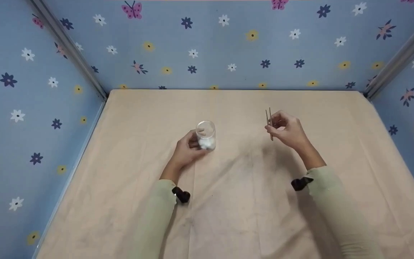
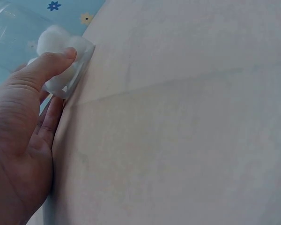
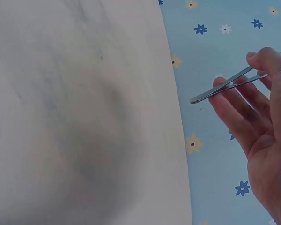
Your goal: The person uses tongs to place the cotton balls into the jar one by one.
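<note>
My left hand grips a clear jar left of the table's middle, thumb on the near side and fingers round the far side. Several white cotton balls lie in the bottom of the jar, partly behind the thumb in the left wrist view. To the right, my right hand pinches metal tweezers between thumb and fingers, raised above the cloth. The tweezers' joined end points down toward me in the head view; their two prongs stand apart at the top.
A pale peach cloth with creases covers the table. Blue flowered panels rise behind it and on both sides, with grey metal posts at the back corners. Each sleeve carries a small black camera at the wrist.
</note>
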`<move>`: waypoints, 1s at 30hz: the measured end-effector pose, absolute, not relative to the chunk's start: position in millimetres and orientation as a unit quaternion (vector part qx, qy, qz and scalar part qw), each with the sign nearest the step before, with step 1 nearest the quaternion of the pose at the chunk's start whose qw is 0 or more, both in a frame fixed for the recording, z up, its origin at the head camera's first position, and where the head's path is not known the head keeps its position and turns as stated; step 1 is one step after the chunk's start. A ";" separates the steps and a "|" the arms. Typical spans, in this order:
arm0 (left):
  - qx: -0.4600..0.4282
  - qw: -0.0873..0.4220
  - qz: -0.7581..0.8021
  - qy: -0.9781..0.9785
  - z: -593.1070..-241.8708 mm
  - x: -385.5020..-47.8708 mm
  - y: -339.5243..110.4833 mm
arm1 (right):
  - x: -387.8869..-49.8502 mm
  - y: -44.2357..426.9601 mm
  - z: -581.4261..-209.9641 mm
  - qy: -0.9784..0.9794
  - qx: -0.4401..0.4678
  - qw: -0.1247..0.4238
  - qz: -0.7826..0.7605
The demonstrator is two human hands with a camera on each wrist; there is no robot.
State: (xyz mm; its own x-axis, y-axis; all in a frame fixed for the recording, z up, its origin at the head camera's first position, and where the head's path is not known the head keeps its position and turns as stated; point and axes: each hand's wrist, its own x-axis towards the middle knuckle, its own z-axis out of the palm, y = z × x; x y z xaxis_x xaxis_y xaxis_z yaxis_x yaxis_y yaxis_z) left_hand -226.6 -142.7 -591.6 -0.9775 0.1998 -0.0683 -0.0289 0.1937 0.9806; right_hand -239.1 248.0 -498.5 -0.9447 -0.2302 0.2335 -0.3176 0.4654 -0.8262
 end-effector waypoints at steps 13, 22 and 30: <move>0.069 0.086 0.618 0.778 -592.8 -227.7 -143.4 | -230.5 245.6 -506.3 -0.866 0.111 0.027 0.486; 0.057 0.085 0.620 0.778 -593.2 -227.0 -144.7 | -222.6 245.6 -518.4 -0.885 0.066 -0.019 0.460; 0.055 0.081 0.619 0.779 -591.9 -227.4 -143.0 | -218.6 246.4 -527.7 -0.908 0.041 -0.032 0.416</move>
